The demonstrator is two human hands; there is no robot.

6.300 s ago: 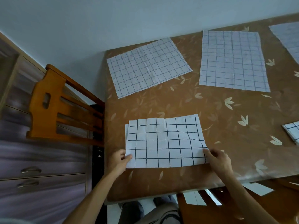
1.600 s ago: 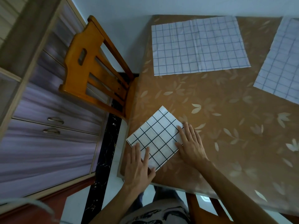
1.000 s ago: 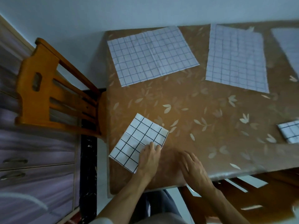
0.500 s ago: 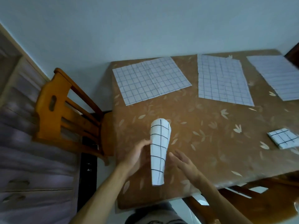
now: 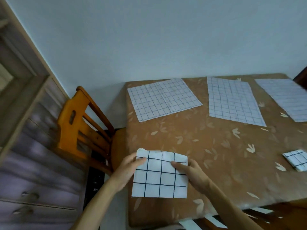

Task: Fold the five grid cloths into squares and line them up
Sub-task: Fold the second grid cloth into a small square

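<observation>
White folded grid cloth, pinched by our left hand and right hand near the table corner, could spring open if we loosen.

No text, label, brand, number or sign can be read anywhere in this view — only patterns. The folded cloth bears plain dark grid lines, as do the three unfolded cloths at the far side and the small folded one at the right edge. The table cover shows pale leaf shapes — no lettering. The wooden chair and the drawers carry no markings that can be made out.
</observation>
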